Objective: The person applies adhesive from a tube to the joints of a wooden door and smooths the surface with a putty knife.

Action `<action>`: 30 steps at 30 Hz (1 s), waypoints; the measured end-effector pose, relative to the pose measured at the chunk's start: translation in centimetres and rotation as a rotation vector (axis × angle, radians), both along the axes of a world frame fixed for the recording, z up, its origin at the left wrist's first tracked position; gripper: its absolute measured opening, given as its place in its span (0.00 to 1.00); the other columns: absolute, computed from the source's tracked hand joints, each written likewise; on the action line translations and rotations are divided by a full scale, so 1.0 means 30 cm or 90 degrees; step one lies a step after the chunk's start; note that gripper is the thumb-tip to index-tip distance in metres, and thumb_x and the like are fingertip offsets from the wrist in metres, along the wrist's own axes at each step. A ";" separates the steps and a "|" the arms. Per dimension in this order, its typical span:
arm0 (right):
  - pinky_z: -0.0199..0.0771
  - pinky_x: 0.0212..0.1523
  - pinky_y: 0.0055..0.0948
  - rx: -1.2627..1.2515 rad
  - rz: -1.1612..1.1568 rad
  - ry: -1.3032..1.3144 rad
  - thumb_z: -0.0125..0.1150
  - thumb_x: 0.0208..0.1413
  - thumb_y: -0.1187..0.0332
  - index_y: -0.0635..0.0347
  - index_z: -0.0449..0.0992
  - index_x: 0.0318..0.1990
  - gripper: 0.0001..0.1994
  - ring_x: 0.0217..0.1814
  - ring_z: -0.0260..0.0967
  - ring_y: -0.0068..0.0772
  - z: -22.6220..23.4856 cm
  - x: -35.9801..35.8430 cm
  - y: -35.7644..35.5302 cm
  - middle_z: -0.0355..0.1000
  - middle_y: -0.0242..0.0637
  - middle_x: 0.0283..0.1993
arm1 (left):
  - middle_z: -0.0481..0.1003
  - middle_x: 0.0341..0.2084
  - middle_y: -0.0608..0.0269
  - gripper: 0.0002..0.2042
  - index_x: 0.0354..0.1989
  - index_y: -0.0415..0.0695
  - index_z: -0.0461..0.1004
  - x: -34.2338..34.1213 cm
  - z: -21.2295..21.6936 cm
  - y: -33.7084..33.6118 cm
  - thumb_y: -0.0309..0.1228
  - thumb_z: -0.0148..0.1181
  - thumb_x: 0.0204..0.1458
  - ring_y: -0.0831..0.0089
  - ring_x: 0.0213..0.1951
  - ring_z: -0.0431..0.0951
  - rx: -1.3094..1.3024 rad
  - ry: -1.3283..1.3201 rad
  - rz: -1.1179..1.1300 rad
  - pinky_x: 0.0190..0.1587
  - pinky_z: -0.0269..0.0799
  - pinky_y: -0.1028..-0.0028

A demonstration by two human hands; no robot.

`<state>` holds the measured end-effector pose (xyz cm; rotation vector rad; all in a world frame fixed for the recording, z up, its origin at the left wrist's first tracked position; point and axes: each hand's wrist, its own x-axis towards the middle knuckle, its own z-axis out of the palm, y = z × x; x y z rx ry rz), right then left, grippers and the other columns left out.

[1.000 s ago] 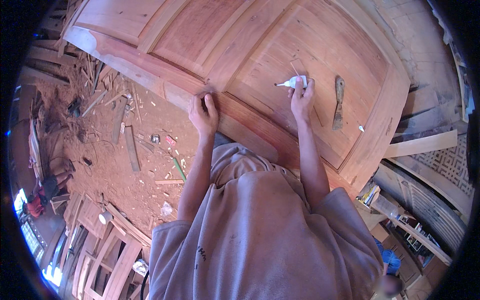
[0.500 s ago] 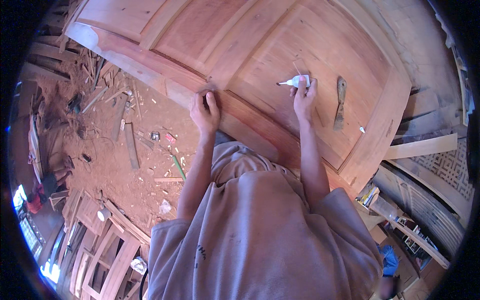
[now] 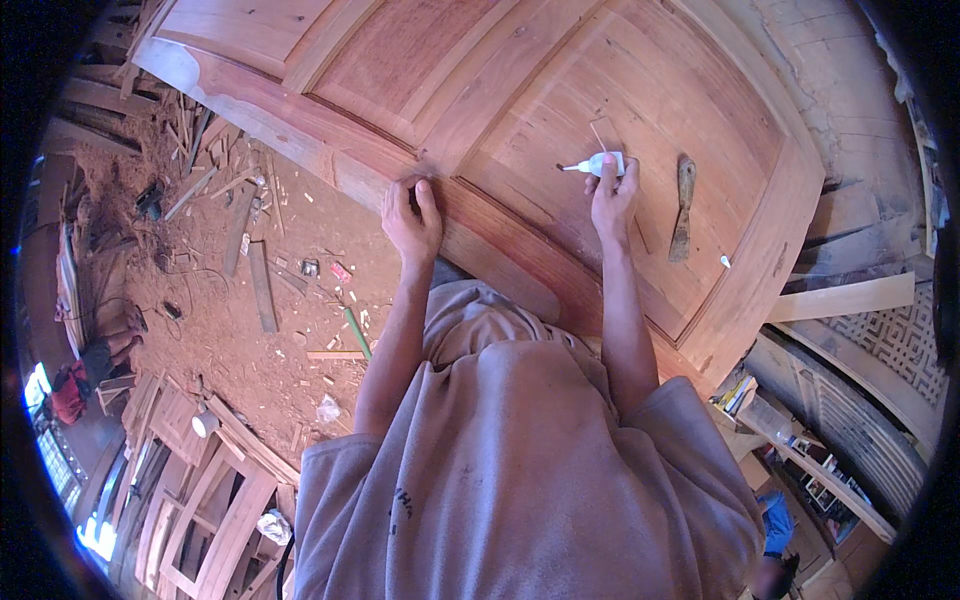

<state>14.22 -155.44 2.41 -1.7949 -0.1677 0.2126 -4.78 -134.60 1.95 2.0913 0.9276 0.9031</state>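
My right hand [image 3: 612, 200] is closed around a small white glue bottle [image 3: 606, 165], its thin nozzle pointing left with a dark tip. It hovers over or rests on a panel of the reddish-brown wooden door [image 3: 540, 215]; I cannot tell which. At the door's near edge, my left hand [image 3: 411, 222] rests with its fingers curled in, fingertips hidden. To the right of the bottle lies a worn putty knife [image 3: 683, 205]. A small white cap [image 3: 725, 262] sits farther right on the same panel. Just beyond the bottle is a thin sliver of wood [image 3: 602, 130].
Scrap wood [image 3: 262, 285] and shavings litter the earthen floor at left, with a green stick [image 3: 357, 330]. Wooden frames [image 3: 225, 530] lean at lower left. A pale board [image 3: 850, 298] and a clear bottle [image 3: 768, 418] are at right. A person's legs [image 3: 122, 345] show at far left.
The view has shifted slightly. My right hand still holds the glue bottle over nearly the same spot, and my left hand stays at the door edge.
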 end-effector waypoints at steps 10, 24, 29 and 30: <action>0.63 0.17 0.19 0.121 0.084 0.024 0.51 0.66 0.62 0.60 0.63 0.37 0.11 0.19 0.65 0.16 -0.007 0.035 0.158 0.69 0.32 0.26 | 0.75 0.29 0.53 0.06 0.33 0.40 0.74 0.003 0.019 0.002 0.29 0.55 0.56 0.55 0.34 0.75 -0.006 -0.004 0.006 0.39 0.69 0.62; 0.65 0.25 0.21 -0.025 0.194 -0.078 0.53 0.65 0.62 0.61 0.67 0.38 0.11 0.25 0.66 0.18 -0.017 0.075 0.228 0.71 0.32 0.30 | 0.75 0.28 0.53 0.05 0.31 0.41 0.74 0.001 0.003 0.006 0.29 0.57 0.55 0.54 0.33 0.75 0.020 0.001 -0.008 0.39 0.68 0.62; 0.64 0.25 0.21 -0.005 0.202 -0.082 0.52 0.65 0.62 0.60 0.67 0.38 0.10 0.24 0.64 0.17 -0.032 0.069 0.236 0.71 0.31 0.29 | 0.74 0.28 0.53 0.05 0.31 0.40 0.74 -0.002 0.002 0.009 0.29 0.57 0.54 0.54 0.33 0.75 0.028 0.001 -0.003 0.39 0.68 0.62; 0.64 0.25 0.21 0.020 0.198 -0.076 0.53 0.65 0.62 0.60 0.67 0.38 0.10 0.24 0.64 0.17 -0.043 0.071 0.238 0.70 0.30 0.29 | 0.74 0.28 0.53 0.05 0.31 0.40 0.74 -0.002 0.001 0.009 0.29 0.58 0.54 0.54 0.33 0.75 0.025 0.011 0.000 0.39 0.68 0.62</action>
